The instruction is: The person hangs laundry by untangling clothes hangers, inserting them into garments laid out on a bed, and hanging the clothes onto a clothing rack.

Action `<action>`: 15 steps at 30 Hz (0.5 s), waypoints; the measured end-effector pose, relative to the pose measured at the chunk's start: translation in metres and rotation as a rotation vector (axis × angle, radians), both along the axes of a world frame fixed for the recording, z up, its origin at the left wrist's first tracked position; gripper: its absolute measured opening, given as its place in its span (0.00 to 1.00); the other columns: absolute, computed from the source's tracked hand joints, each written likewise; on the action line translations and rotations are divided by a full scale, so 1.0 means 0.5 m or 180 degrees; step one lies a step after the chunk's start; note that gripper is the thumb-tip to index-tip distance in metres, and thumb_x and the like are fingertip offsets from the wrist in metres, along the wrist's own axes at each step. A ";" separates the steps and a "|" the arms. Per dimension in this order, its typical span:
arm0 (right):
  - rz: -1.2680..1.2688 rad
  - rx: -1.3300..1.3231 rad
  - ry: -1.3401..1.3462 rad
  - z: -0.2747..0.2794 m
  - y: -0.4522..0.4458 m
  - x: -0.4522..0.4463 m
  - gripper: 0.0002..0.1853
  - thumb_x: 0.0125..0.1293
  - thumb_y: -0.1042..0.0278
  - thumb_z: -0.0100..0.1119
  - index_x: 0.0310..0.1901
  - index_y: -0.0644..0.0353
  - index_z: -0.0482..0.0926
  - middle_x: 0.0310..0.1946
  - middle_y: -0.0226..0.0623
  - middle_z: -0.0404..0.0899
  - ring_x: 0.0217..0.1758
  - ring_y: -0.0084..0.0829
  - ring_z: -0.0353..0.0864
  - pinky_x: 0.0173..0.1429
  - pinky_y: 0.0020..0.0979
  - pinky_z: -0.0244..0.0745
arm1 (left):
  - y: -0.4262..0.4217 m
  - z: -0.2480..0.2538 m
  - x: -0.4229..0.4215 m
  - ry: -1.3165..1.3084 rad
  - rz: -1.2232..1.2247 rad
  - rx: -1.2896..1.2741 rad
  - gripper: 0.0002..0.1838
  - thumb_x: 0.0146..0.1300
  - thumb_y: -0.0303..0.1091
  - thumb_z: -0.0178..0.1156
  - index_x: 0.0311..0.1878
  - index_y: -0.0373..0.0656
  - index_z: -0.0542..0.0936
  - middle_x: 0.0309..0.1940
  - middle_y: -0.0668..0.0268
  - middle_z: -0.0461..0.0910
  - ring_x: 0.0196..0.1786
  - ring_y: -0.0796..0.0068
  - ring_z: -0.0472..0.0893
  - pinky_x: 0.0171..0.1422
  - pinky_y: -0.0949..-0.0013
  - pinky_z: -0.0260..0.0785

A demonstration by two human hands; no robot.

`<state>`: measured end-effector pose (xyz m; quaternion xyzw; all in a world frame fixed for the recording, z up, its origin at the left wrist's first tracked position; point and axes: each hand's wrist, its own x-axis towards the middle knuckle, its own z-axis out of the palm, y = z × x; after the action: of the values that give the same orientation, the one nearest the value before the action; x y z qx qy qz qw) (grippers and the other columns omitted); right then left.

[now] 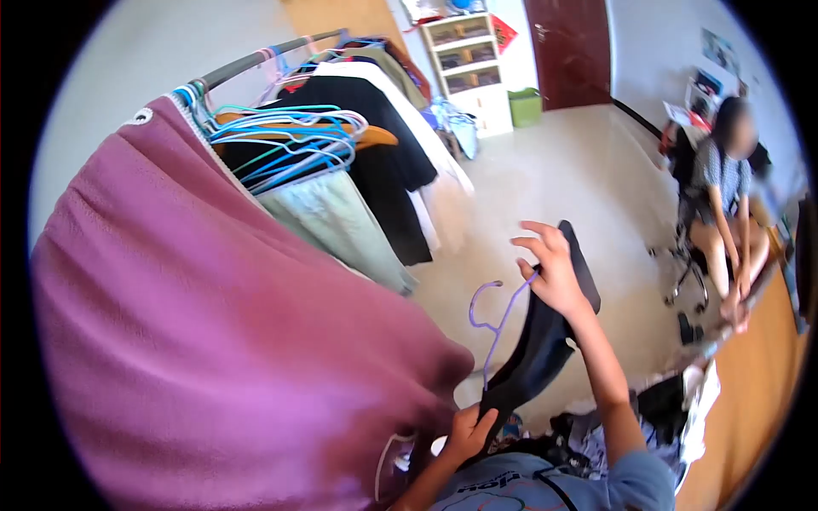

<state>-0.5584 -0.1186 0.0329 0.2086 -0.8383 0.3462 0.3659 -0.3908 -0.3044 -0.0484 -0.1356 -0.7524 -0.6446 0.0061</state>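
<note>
Black garment (543, 341) in left hand (467, 436) seemingly partly covers purple hanger (497, 330).

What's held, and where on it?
Left hand grips the black garment by its lower part; right hand is at the purple hanger's upper end, hold unclear.

L hand (471, 433) low, curled; R hand (554, 271) higher, fingers (542, 230) part-spread, R arm (605, 366) extd.

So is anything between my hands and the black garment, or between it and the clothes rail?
Nothing visible separates the black garment from your left hand or right hand. Toward the rail, the purple cloth at the near end and the bunched hangers just beyond it could obstruct.
</note>
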 end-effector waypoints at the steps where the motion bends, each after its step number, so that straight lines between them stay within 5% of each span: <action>1: -0.0199 -0.0070 -0.0214 0.005 -0.001 -0.011 0.18 0.41 0.77 0.55 0.39 0.57 0.72 0.49 0.43 0.63 0.52 0.44 0.61 0.53 0.37 0.57 | 0.022 0.011 -0.025 -0.0102 0.0095 0.0167 0.11 0.57 0.33 0.50 0.30 0.33 0.72 0.16 0.66 0.69 0.21 0.81 0.66 0.25 0.74 0.59; 6: 0.1225 -0.1166 -0.1102 -0.022 -0.035 -0.025 0.17 0.46 0.71 0.56 0.41 0.60 0.71 0.52 0.49 0.60 0.57 0.45 0.58 0.58 0.37 0.54 | 0.136 0.015 -0.190 -0.0223 0.0141 0.0979 0.09 0.56 0.30 0.50 0.23 0.35 0.69 0.13 0.70 0.65 0.20 0.84 0.63 0.23 0.76 0.55; 12: 0.1992 0.0329 -0.1784 0.045 -0.021 -0.165 0.09 0.52 0.68 0.54 0.31 0.67 0.73 0.42 0.51 0.68 0.43 0.46 0.69 0.45 0.34 0.66 | 0.193 0.015 -0.376 0.1061 0.0184 0.0602 0.05 0.50 0.26 0.56 0.27 0.34 0.73 0.21 0.62 0.74 0.24 0.76 0.73 0.27 0.75 0.63; 14: 0.2253 0.0947 -0.2040 0.072 -0.008 -0.220 0.06 0.55 0.71 0.50 0.32 0.64 0.74 0.41 0.42 0.70 0.40 0.37 0.72 0.43 0.29 0.67 | 0.169 0.049 -0.434 0.1357 -0.0180 0.0121 0.07 0.47 0.26 0.59 0.30 0.36 0.74 0.27 0.59 0.75 0.30 0.70 0.75 0.34 0.72 0.66; 15: 0.2353 0.0996 -0.2261 0.088 0.003 -0.254 0.06 0.55 0.73 0.50 0.33 0.64 0.74 0.39 0.42 0.71 0.40 0.36 0.73 0.44 0.29 0.67 | 0.150 0.060 -0.468 0.1514 -0.0819 0.0290 0.12 0.45 0.29 0.61 0.35 0.38 0.74 0.34 0.61 0.75 0.41 0.65 0.73 0.45 0.68 0.64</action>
<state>-0.6856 -0.1169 0.0771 0.4120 -0.8227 0.3721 -0.1221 -0.6247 -0.2292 -0.0187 -0.3772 -0.6766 -0.6233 0.1068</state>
